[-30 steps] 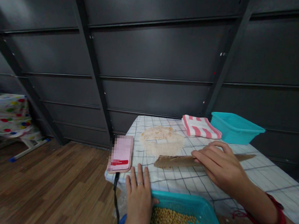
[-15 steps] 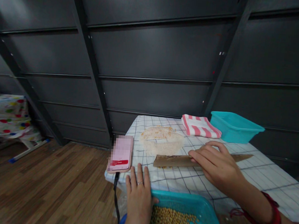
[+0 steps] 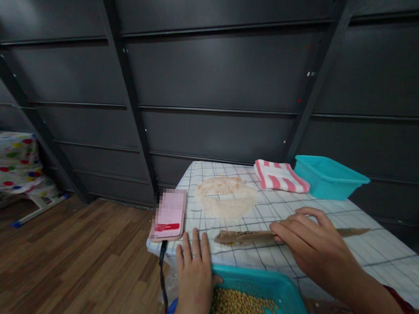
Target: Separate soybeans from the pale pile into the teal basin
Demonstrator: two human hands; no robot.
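Note:
My right hand (image 3: 309, 245) grips a long strip of brown cardboard (image 3: 241, 236) that lies across the checked tablecloth (image 3: 367, 254), its edge down on the cloth with a few yellow beans beside it. My left hand (image 3: 194, 275) rests on the near left rim of a teal tray (image 3: 279, 288) filled with yellow beans (image 3: 238, 312), fingers together and a ring on one. Beyond the cardboard lies a pale heap of grain (image 3: 228, 199).
A pink phone (image 3: 170, 215) with a black cable sits at the table's left corner. A red and white striped cloth (image 3: 280, 176) and an empty teal tub (image 3: 328, 177) are at the far side. Dark metal wall panels stand behind; wooden floor lies to the left.
My right hand has drawn the cardboard strip a little nearer to me and tipped it flatter. My left hand has stayed on the tray rim.

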